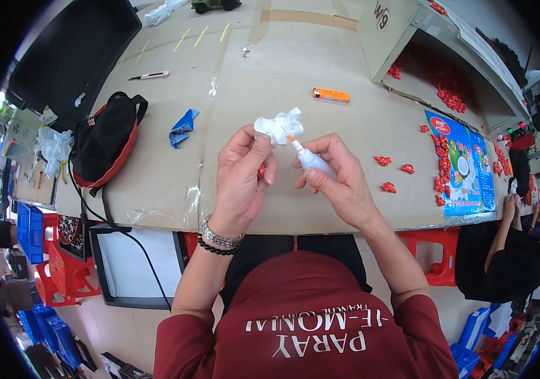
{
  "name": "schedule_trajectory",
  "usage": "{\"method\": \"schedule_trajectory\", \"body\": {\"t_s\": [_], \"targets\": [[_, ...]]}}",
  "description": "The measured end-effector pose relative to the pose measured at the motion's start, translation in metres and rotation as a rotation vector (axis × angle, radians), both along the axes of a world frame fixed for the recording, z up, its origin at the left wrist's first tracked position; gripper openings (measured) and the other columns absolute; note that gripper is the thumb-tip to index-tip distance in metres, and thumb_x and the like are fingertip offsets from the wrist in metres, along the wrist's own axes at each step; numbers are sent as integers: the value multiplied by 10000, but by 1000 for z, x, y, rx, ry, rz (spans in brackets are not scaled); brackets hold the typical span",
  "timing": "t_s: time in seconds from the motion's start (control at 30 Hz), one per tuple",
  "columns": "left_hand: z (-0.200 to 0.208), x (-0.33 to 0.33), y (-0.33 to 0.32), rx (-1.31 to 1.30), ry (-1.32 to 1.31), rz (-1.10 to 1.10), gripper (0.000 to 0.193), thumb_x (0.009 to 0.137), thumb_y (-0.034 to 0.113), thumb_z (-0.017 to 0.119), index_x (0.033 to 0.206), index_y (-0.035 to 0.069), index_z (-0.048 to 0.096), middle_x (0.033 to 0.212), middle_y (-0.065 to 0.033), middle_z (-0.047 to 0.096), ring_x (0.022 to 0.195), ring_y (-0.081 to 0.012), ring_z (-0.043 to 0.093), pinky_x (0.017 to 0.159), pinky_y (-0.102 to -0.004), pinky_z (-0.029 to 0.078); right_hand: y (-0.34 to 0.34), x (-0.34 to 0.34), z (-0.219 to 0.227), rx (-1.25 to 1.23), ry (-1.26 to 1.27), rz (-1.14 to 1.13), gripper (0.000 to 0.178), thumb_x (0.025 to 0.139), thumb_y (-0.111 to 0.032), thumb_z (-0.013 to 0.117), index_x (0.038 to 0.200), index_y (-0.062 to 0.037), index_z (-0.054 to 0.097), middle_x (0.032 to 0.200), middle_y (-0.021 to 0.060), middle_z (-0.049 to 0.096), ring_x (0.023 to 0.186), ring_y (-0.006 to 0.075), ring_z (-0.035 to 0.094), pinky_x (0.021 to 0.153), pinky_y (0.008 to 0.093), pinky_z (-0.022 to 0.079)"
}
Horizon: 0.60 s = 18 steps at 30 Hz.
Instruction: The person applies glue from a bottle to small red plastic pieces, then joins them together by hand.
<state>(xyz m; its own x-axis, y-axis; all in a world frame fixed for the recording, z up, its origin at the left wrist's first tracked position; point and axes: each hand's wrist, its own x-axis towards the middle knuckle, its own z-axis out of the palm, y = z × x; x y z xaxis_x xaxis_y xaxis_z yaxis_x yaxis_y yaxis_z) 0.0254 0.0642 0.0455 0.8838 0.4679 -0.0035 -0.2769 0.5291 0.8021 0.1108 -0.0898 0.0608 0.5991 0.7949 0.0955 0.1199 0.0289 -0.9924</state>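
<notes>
My left hand (pixel 240 169) is closed, pinching a crumpled white tissue (pixel 275 126) between thumb and fingers. A small glossy red piece (pixel 261 172) shows between the curled fingers of the same hand. In my right hand (pixel 341 184) is a small white squeeze bottle (pixel 315 163) with an orange tip, gripped by thumb and fingers and tilted up to the left. Its tip is at the lower right edge of the tissue; whether they touch I cannot tell. Both hands are above the near part of the table (pixel 251 82).
Several red pieces (pixel 388 187) lie right of my hands, more along a blue printed sheet (pixel 472 167) and inside an open-fronted box (pixel 396 44). An orange packet (pixel 331 95), blue crumpled wrapper (pixel 183 129), utility knife (pixel 150 76) and black-red bag (pixel 109 142) are around. A co-worker's arm (pixel 500 227) is at far right.
</notes>
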Motion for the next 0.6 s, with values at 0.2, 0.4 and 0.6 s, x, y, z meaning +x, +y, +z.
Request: {"method": "schedule_trajectory", "body": {"t_s": [0.2,0.4,0.6], "targets": [[3,-9,-7,56,-30,-63,220,943,189,581,1098,33,582,872,-10,615,528,-35,455,435,-176,292,-5,-8,2,57,49,59,267,905,-162,586,1110,-25,483,1008,94,624,782,126,622,639,235,458],[11,-11,-11,184,-93,-74,193,933,153,589,1072,20,573,843,-5,585,542,-42,442,475,-179,330,-10,-9,5,54,49,80,248,890,-149,596,1084,-26,503,999,93,622,793,129,629,646,232,464],[19,-12,-20,79,-127,-40,136,938,107,553,1037,14,562,848,-14,564,555,-61,423,509,-202,346,-15,-10,15,16,6,81,231,889,-134,591,1072,-19,509,983,95,622,794,127,626,649,235,471]]}}
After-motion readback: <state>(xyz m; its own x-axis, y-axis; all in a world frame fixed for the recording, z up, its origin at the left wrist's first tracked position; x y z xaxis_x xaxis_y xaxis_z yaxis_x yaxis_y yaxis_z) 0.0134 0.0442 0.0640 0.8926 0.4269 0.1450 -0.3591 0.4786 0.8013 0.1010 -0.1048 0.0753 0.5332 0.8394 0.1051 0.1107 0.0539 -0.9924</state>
